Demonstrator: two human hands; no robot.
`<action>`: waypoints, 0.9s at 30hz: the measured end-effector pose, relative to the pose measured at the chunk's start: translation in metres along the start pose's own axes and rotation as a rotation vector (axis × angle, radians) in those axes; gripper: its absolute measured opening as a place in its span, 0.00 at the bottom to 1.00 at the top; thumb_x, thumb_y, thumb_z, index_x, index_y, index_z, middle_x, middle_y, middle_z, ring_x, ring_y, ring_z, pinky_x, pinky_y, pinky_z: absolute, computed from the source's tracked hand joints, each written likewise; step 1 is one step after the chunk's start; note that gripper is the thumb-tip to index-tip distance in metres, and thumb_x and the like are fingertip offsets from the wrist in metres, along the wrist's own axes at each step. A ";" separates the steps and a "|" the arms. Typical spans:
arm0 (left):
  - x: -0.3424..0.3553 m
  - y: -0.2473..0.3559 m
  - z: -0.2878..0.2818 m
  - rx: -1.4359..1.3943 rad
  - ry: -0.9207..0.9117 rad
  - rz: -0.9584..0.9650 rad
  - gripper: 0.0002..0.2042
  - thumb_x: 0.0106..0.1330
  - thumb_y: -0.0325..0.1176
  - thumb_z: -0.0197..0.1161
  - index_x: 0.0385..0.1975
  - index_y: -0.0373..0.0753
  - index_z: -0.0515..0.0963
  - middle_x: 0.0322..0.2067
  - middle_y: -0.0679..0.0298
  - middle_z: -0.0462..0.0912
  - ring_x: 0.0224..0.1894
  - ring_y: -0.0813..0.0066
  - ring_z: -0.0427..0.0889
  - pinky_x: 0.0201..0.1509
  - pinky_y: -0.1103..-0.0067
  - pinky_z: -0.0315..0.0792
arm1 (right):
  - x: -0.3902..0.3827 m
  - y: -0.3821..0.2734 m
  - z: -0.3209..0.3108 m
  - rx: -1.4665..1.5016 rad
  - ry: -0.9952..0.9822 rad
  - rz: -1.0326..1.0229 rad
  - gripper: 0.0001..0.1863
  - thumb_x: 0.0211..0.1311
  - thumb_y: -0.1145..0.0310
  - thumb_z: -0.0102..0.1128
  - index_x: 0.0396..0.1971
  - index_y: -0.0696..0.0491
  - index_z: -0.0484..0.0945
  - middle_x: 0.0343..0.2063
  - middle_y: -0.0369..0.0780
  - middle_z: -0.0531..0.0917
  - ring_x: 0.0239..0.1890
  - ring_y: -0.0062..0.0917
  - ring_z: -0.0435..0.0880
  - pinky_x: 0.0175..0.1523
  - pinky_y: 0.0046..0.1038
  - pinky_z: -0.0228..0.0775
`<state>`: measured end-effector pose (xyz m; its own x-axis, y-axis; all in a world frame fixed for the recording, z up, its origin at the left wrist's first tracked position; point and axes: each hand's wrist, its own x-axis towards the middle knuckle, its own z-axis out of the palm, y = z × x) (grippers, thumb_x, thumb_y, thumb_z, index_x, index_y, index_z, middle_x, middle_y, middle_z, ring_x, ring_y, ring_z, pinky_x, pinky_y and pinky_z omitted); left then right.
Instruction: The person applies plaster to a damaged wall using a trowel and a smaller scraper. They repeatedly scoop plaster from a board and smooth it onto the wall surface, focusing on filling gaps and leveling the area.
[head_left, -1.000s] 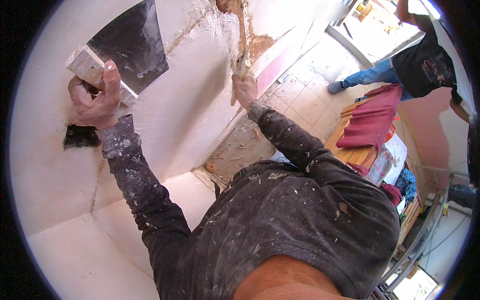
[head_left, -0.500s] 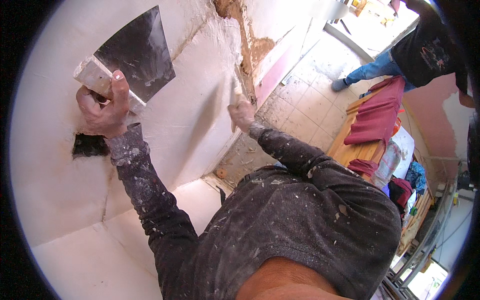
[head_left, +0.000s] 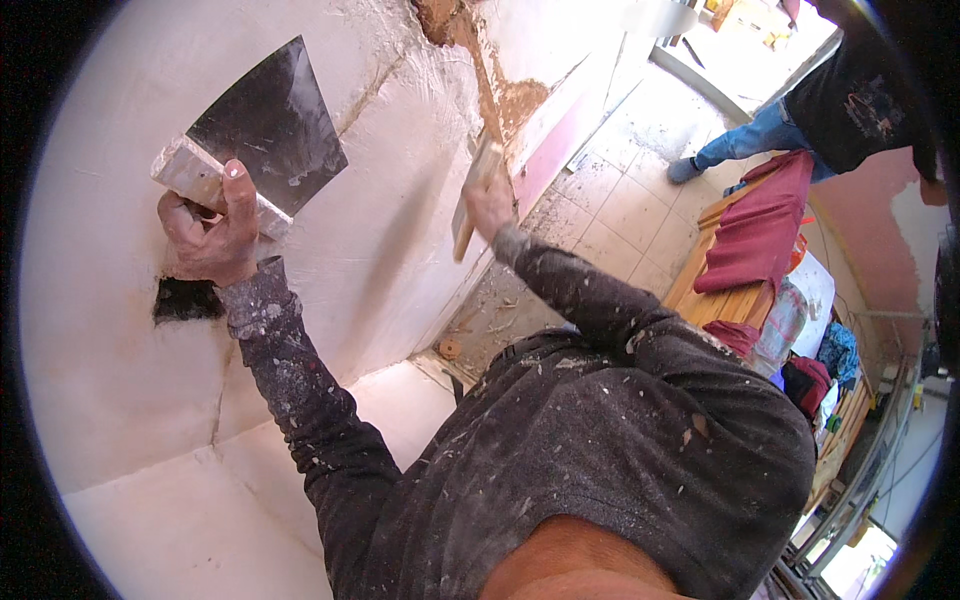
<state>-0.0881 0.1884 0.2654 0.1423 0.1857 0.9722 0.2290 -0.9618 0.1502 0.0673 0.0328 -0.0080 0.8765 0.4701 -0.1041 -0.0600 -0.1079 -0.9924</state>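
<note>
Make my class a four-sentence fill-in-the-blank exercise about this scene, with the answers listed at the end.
1. The left hand holds the wide spatula by its ____.
2. In the picture, the dark rectangular hole in the wall lies ____ the left hand.
3. In the picture, the bare patch above the right hand, which grips a pale tool, is ____ in colour.
4. Another person wears jeans coloured ____.

Missing words: handle; below; brown; blue.

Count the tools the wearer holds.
2: a wide, dark-bladed, pale-handled spatula in the left hand; a slim, pale, blurred tool in the right hand. Others may be hidden.
</note>
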 end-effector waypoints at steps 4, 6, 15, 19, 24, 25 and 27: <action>-0.002 -0.010 0.000 0.000 -0.019 -0.023 0.26 0.49 0.55 0.73 0.28 0.35 0.76 0.21 0.65 0.79 0.19 0.77 0.76 0.24 0.80 0.72 | 0.042 -0.049 0.016 0.152 -0.061 0.076 0.20 0.59 0.67 0.55 0.48 0.63 0.68 0.35 0.50 0.81 0.32 0.39 0.84 0.34 0.37 0.81; -0.004 -0.012 0.005 0.002 -0.092 -0.079 0.28 0.47 0.52 0.75 0.33 0.32 0.74 0.27 0.62 0.77 0.22 0.78 0.74 0.26 0.81 0.71 | 0.035 -0.080 0.042 -0.135 -0.140 0.218 0.23 0.61 0.69 0.54 0.56 0.61 0.65 0.47 0.55 0.75 0.43 0.39 0.81 0.45 0.38 0.78; -0.003 -0.009 -0.001 0.039 0.001 -0.015 0.26 0.50 0.55 0.72 0.27 0.34 0.75 0.20 0.63 0.79 0.18 0.75 0.77 0.23 0.79 0.72 | 0.039 -0.025 -0.028 -0.295 -0.183 0.064 0.32 0.58 0.61 0.56 0.63 0.53 0.63 0.54 0.53 0.72 0.44 0.36 0.82 0.51 0.35 0.77; 0.002 0.003 0.016 -0.060 -0.030 -0.024 0.26 0.51 0.55 0.71 0.27 0.34 0.75 0.20 0.63 0.79 0.18 0.75 0.76 0.23 0.79 0.71 | 0.043 -0.010 0.046 -0.677 -0.271 -0.211 0.29 0.57 0.61 0.59 0.58 0.54 0.67 0.52 0.51 0.74 0.43 0.39 0.82 0.55 0.34 0.74; -0.001 -0.007 -0.003 0.001 -0.014 0.012 0.24 0.52 0.51 0.73 0.28 0.33 0.75 0.21 0.64 0.78 0.19 0.78 0.74 0.24 0.81 0.71 | -0.018 0.000 -0.002 -0.389 -0.311 -0.114 0.25 0.60 0.62 0.57 0.52 0.61 0.69 0.40 0.49 0.78 0.35 0.35 0.82 0.46 0.36 0.78; -0.004 -0.005 -0.002 -0.117 0.021 -0.032 0.23 0.52 0.49 0.74 0.29 0.33 0.75 0.21 0.64 0.78 0.20 0.78 0.74 0.25 0.81 0.71 | -0.010 -0.006 -0.012 -0.294 -0.295 0.102 0.23 0.60 0.62 0.56 0.50 0.62 0.70 0.35 0.47 0.79 0.32 0.34 0.82 0.43 0.37 0.79; -0.007 -0.004 0.000 -0.165 -0.014 -0.106 0.23 0.51 0.45 0.75 0.31 0.31 0.74 0.25 0.63 0.78 0.24 0.79 0.75 0.28 0.82 0.72 | 0.029 -0.006 -0.013 -0.123 -0.210 0.205 0.20 0.61 0.62 0.56 0.46 0.63 0.71 0.29 0.44 0.79 0.28 0.31 0.81 0.36 0.37 0.80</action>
<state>-0.0897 0.1914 0.2581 0.1397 0.2893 0.9470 0.0830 -0.9564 0.2799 0.0993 0.0353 -0.0037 0.7338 0.5965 -0.3250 -0.1559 -0.3177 -0.9353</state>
